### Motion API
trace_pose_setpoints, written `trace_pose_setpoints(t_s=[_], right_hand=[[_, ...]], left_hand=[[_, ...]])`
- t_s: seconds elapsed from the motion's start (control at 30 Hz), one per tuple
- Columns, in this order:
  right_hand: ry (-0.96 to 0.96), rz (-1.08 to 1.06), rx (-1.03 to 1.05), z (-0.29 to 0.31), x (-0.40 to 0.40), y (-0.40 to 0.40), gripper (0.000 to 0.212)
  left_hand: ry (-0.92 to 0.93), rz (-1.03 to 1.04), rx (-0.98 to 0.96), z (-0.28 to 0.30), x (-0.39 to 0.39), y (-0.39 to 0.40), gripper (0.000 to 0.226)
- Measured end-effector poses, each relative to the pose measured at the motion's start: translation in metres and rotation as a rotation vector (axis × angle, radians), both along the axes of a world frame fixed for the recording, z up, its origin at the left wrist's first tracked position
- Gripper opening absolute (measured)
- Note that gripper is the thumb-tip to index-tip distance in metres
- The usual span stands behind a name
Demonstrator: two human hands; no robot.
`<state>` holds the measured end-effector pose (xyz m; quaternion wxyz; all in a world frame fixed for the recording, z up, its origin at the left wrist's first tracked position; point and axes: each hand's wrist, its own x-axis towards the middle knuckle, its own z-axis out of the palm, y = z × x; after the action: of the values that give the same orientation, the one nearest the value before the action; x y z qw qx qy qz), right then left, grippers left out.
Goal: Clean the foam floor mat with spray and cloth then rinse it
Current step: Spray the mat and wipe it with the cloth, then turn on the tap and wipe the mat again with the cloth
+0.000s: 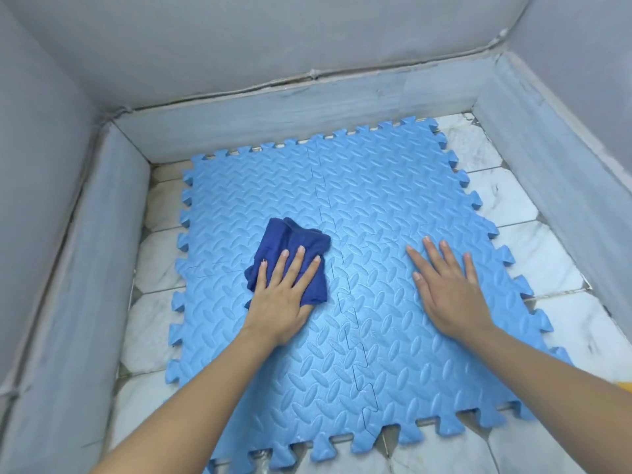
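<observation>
Foam floor mat [359,206] lies flat on the tiled floor [513,196], its far edge near the wall. My left hand [284,295] presses a dark blue cloth [290,241] left of the mat's centre seam, fingers straight. My right hand [451,285] rests flat, holding nothing, right of the seam. Risk: hard wiping could pull the interlocked tiles apart at the seam.

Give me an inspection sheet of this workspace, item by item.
Surface: white marble-look tile floor.
Job's things: blue foam mat of interlocked tiles lies flat; dark blue cloth rests on it; no spray bottle seen.
Clutter: yellow object at right edge, unclear.
Grips: left hand presses flat on the cloth; right hand rests flat on the mat.
Cables: nothing seen.
Surroundings: grey walls with a low ledge on three sides.
</observation>
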<state>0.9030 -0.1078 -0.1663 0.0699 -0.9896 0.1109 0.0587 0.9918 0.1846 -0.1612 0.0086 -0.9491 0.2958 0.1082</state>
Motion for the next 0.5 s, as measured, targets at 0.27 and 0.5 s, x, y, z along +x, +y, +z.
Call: trace_pose_setpoints(t_s=[0.27, 0.5], right_hand=[[0.109, 0.008, 0.009, 0.010, 0.004, 0.000, 0.056], [0.282, 0.024, 0.120, 0.142, 0.099, -0.001, 0.038]], left_hand=[[0.229, 0.092, 0.095, 0.029, 0.022, -0.014, 0.088], [0.153, 0.130, -0.002, 0.172, 0.102, -0.023, 0.075]])
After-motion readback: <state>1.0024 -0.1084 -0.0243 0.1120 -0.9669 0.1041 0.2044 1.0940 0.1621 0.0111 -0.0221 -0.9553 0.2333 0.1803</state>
